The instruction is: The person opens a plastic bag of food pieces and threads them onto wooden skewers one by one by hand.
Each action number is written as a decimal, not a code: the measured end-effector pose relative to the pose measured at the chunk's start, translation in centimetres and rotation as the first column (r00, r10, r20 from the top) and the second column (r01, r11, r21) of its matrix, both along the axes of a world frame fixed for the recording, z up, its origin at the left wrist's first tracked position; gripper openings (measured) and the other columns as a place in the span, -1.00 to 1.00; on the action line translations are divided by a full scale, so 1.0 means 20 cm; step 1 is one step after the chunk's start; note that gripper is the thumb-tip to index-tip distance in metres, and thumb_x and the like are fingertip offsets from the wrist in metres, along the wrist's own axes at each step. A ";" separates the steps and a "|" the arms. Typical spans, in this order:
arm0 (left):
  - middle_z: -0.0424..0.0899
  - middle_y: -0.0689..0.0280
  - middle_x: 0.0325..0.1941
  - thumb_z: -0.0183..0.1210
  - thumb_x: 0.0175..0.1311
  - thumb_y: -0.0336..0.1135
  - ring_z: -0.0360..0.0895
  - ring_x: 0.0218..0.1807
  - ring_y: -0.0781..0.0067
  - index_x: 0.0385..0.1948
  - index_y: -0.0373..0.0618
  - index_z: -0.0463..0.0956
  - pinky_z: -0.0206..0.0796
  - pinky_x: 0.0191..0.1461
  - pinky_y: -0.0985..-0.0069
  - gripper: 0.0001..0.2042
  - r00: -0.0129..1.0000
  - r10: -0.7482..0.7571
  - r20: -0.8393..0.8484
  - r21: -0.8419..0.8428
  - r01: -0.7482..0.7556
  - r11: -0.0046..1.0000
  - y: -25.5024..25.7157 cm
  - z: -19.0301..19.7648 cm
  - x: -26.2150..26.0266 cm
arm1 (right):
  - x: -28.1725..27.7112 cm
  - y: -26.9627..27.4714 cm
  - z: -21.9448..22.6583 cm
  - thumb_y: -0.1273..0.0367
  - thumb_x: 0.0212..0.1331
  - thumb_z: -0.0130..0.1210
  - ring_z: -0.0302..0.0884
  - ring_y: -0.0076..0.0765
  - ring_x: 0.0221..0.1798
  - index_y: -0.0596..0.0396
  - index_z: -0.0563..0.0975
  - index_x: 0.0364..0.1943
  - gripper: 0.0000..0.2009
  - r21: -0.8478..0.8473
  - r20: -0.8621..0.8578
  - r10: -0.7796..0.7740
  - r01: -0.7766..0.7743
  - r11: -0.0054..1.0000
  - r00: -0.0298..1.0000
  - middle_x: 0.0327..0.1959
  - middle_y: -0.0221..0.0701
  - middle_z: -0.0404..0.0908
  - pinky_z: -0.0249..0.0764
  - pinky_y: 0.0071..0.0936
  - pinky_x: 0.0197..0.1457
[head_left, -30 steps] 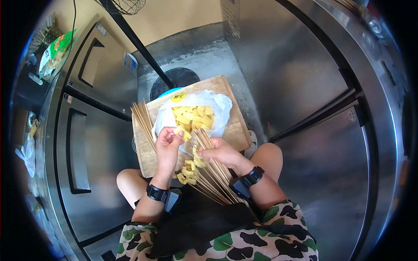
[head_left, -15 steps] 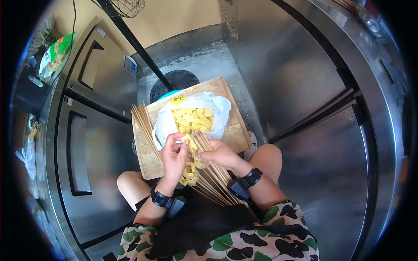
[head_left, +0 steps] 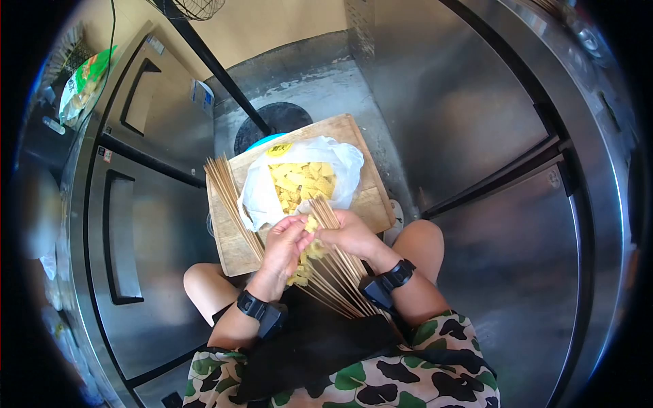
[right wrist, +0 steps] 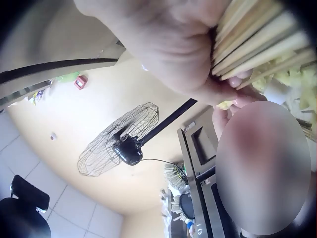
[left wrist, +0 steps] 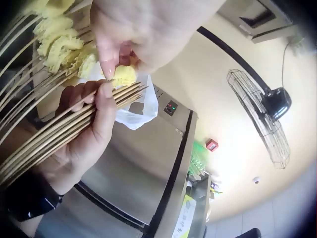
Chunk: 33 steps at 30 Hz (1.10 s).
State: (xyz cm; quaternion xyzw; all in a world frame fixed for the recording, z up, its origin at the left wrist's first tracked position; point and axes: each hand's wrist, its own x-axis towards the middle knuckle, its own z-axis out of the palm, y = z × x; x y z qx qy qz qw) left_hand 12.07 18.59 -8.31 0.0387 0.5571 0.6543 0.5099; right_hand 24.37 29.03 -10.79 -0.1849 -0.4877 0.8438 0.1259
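My right hand (head_left: 355,235) grips a bundle of bamboo skewers (left wrist: 54,134), its thumb lying along their pointed ends in the left wrist view. Between the fingertips of my left hand (head_left: 281,246) is a small yellow spongy food piece (left wrist: 125,76), pinched right at a skewer's tip. Several skewers below the right hand carry folded yellow pieces (left wrist: 59,44) with a crinkled surface. Just beyond both hands, an open white plastic bag (head_left: 348,163) holds many loose yellow pieces (head_left: 299,182). A blurred patch covers part of the right wrist view.
Under the bag lies a wooden board (head_left: 373,204). More skewers (head_left: 230,194) rest along its left side. Steel refrigerators (head_left: 160,238) stand to the left and right. A black pole (head_left: 218,71) rises behind the board, and a wire-caged fan (right wrist: 121,141) appears in the wrist views.
The left hand has moved right and slightly down from near the bag, bringing the yellow piece to the skewer tips. The right hand still holds the bundle in nearly the same place.
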 end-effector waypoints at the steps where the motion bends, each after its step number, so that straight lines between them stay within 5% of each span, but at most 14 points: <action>1: 0.57 0.40 -0.40 0.18 0.19 -0.34 0.49 -0.44 0.62 -0.33 -0.13 0.50 0.43 -0.27 0.67 -0.89 0.999 -0.026 -0.020 -0.022 0.026 0.999 -0.01 0.00 0.00 | 0.00 0.01 0.01 0.46 0.08 0.11 0.41 -0.71 -0.40 0.19 0.54 -0.29 -0.87 -0.002 -0.004 -0.015 0.015 1.000 1.000 -0.43 -0.55 0.55 0.36 -0.67 -0.35; 3: 0.57 0.39 -0.39 0.20 0.18 -0.34 0.49 -0.43 0.62 -0.34 -0.13 0.49 0.43 -0.27 0.67 -0.89 0.995 -0.079 -0.058 -0.065 0.076 0.995 0.00 0.01 0.01 | 0.01 0.02 0.01 0.46 0.08 0.10 0.44 -0.68 -0.34 0.20 0.53 -0.23 -0.83 0.034 0.004 -0.007 0.007 0.999 1.000 -0.37 -0.50 0.56 0.39 -0.65 -0.29; 7: 0.58 0.33 -0.39 0.18 0.19 -0.35 0.51 -0.46 0.57 -0.33 -0.15 0.50 0.43 -0.28 0.62 -0.89 0.865 -0.310 -0.396 -0.176 0.259 0.950 0.09 -0.01 -0.22 | 0.05 0.06 0.03 0.47 0.09 0.09 0.48 -0.63 -0.22 0.22 0.48 -0.11 -0.74 0.183 0.007 -0.056 0.054 0.982 0.998 -0.24 -0.42 0.57 0.43 -0.61 -0.16; 8: 0.58 0.29 -0.36 0.16 0.17 -0.39 0.52 -0.43 0.50 -0.31 -0.16 0.50 0.43 -0.26 0.58 -0.90 0.684 -0.314 -0.658 -0.206 0.238 0.949 0.13 -0.04 -0.29 | 0.07 0.07 0.06 0.48 0.09 0.09 0.48 -0.63 -0.20 0.22 0.45 -0.06 -0.70 0.106 0.004 -0.009 0.008 0.994 1.000 -0.20 -0.43 0.56 0.43 -0.61 -0.13; 10: 0.58 0.23 -0.31 0.12 0.13 -0.48 0.53 -0.38 0.37 -0.29 -0.17 0.51 0.43 -0.22 0.51 -0.88 0.132 -0.263 -0.956 -0.238 0.178 0.955 0.20 -0.12 -0.41 | 0.10 0.11 0.12 0.50 0.09 0.10 0.48 -0.62 -0.15 0.22 0.39 0.04 -0.62 -0.050 -0.014 0.082 -0.083 0.995 0.997 -0.12 -0.43 0.53 0.44 -0.61 -0.07; 13: 0.56 0.14 -0.20 0.12 -0.04 -0.54 0.52 -0.22 0.12 -0.24 -0.15 0.52 0.38 -0.13 0.36 -0.74 -0.380 -0.382 -0.843 -0.453 0.117 0.884 0.26 -0.19 -0.51 | 0.10 0.11 0.07 0.52 0.07 0.11 0.49 -0.61 -0.11 0.22 0.40 0.03 -0.62 -0.174 -0.074 0.104 -0.116 0.978 0.992 -0.10 -0.43 0.54 0.42 -0.60 0.01; 17: 0.54 0.12 -0.18 0.10 -0.10 -0.56 0.47 -0.17 0.01 -0.26 -0.16 0.54 0.35 -0.08 0.26 -0.72 -0.377 -0.507 -0.775 -0.566 0.058 0.822 0.32 -0.24 -0.51 | 0.09 0.11 0.08 0.53 0.05 0.14 0.49 -0.61 -0.22 0.22 0.45 -0.07 -0.69 -0.172 -0.036 0.059 -0.064 0.983 0.998 -0.22 -0.44 0.57 0.45 -0.62 -0.11; 20: 0.54 0.17 -0.28 0.09 0.00 -0.54 0.50 -0.27 0.18 -0.30 -0.16 0.55 0.40 -0.16 0.38 -0.80 -0.370 -0.498 -0.784 -0.557 0.064 0.828 0.30 -0.24 -0.51 | 0.07 0.11 0.08 0.51 0.04 0.17 0.48 -0.64 -0.27 0.21 0.46 -0.11 -0.71 -0.161 -0.027 0.050 -0.054 0.986 0.998 -0.27 -0.47 0.56 0.45 -0.63 -0.15; 23: 0.56 0.23 -0.41 0.11 0.11 -0.49 0.52 -0.39 0.37 -0.32 -0.18 0.56 0.40 -0.29 0.52 -0.88 0.049 -0.281 -0.958 -0.271 0.152 0.951 0.22 -0.24 -0.51 | 0.07 0.09 0.09 0.50 0.03 0.18 0.47 -0.65 -0.30 0.19 0.47 -0.14 -0.73 -0.176 -0.003 0.054 -0.054 0.983 0.999 -0.29 -0.49 0.55 0.45 -0.64 -0.21; 26: 0.52 0.33 -0.53 0.11 0.21 -0.38 0.48 -0.48 0.55 -0.26 -0.17 0.56 0.37 -0.34 0.66 -0.86 0.623 -0.214 -0.752 -0.185 0.112 0.976 0.12 -0.30 -0.52 | 0.04 0.07 0.07 0.51 0.03 0.18 0.47 -0.65 -0.32 0.18 0.47 -0.14 -0.73 -0.155 0.003 0.056 -0.055 0.986 0.998 -0.31 -0.49 0.55 0.44 -0.65 -0.26; 27: 0.53 0.34 -0.53 0.10 0.23 -0.37 0.48 -0.50 0.57 -0.23 -0.16 0.55 0.37 -0.33 0.67 -0.85 0.728 -0.181 -0.661 -0.158 0.101 0.982 0.10 -0.23 -0.48 | 0.03 0.06 0.05 0.51 0.03 0.18 0.47 -0.65 -0.34 0.18 0.47 -0.14 -0.73 -0.156 -0.001 0.064 -0.064 0.986 0.998 -0.32 -0.49 0.55 0.44 -0.65 -0.27; 29: 0.54 0.36 -0.53 0.07 0.26 -0.35 0.46 -0.52 0.61 -0.17 -0.15 0.53 0.38 -0.32 0.69 -0.82 0.891 -0.110 -0.440 -0.103 0.072 0.992 0.06 -0.06 -0.38 | 0.01 0.05 0.02 0.51 0.03 0.18 0.46 -0.65 -0.36 0.18 0.48 -0.14 -0.73 -0.156 -0.008 0.077 -0.077 0.985 0.997 -0.34 -0.50 0.55 0.43 -0.65 -0.30; 33: 0.59 0.31 -0.37 0.08 0.27 -0.35 0.52 -0.32 0.63 -0.07 -0.13 0.42 0.44 -0.24 0.64 -0.77 0.950 -0.029 -0.310 -0.014 0.026 1.000 0.02 0.00 -0.33 | -0.01 0.02 0.03 0.51 0.02 0.19 0.45 -0.66 -0.40 0.18 0.49 -0.17 -0.74 -0.147 -0.007 0.077 -0.077 0.986 0.997 -0.37 -0.51 0.55 0.41 -0.66 -0.34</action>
